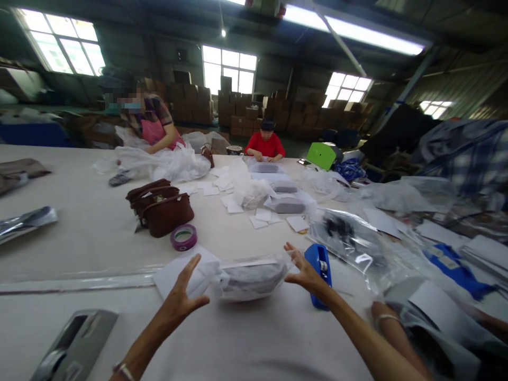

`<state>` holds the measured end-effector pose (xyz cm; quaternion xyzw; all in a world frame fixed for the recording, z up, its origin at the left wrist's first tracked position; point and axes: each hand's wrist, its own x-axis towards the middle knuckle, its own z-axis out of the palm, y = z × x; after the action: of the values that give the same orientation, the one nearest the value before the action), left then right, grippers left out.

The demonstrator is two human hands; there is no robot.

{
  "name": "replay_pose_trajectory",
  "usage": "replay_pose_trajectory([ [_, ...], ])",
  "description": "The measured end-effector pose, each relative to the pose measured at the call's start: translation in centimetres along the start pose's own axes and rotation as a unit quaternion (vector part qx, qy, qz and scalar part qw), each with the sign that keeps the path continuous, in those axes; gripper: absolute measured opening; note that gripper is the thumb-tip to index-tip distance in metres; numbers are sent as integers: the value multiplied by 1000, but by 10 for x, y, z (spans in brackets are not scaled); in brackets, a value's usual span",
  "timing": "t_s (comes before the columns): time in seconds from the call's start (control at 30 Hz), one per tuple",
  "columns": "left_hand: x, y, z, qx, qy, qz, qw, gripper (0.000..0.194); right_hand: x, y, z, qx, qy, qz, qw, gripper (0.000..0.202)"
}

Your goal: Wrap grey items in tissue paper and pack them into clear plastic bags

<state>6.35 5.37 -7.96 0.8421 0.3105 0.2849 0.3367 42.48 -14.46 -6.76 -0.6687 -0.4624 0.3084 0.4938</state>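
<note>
1. The left hand (183, 297) is hovering just left of the wrapped bundle (252, 280), palm facing inward; its fingers are spreading, released, the thumb pointing right. A bracelet (125, 370) is circling its wrist.
2. The wrapped bundle, grey inside clear plastic, is lying lengthwise on the table (99, 254), between the hands.
3. The right hand (307, 272) is angling in from the right, fingers spreading and not clenched, beside the bundle's right end; whether they are touching the plastic, I cannot tell.
4. Around them, at far left, a grey tape dispenser (77, 344) is lying near the table's front.
5. Brown bags (169, 214) are standing beyond the left hand, and a purple tape roll (184, 246) is lying beside them.
6. White paper (166, 278) is lying behind the left hand's fingers.
7. A blue tape dispenser (313, 259) is crowding the right hand, with the wrist partly covering it.
8. Clear plastic (353, 248) is sprawling farther right, and another person's forearm (405, 338) is showing near the right arm.
</note>
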Motion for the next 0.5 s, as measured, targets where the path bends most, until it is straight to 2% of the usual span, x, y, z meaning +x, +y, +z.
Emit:
replay_pose_trajectory([
  [0.03, 4, 4, 8, -24, -21, 3, 999, 84, 0, 2, 6, -5, -9, -2, 1000, 96],
  [0.1, 16, 18, 16, -82, -48, 2, 995, 60, 4, -6, 15, 0, -7, -32, 999, 57],
  [0.17, 32, 35, 18, -141, -20, -29, 989, 40, 12, -23, 20, 53, 50, -47, 996, 33],
  [0.27, 53, 52, 19, -191, 75, -81, 975, 39, 28, -44, 25, 139, 167, -27, 976, 36],
  [0.33, 65, 55, 28, -196, 132, -103, 966, 39, 41, -43, 32, 169, 225, -15, 959, 40],
  [0.5, 86, 51, 76, -145, 267, -180, 936, 30, 65, -15, 66, 180, 357, 37, 916, 40],
])
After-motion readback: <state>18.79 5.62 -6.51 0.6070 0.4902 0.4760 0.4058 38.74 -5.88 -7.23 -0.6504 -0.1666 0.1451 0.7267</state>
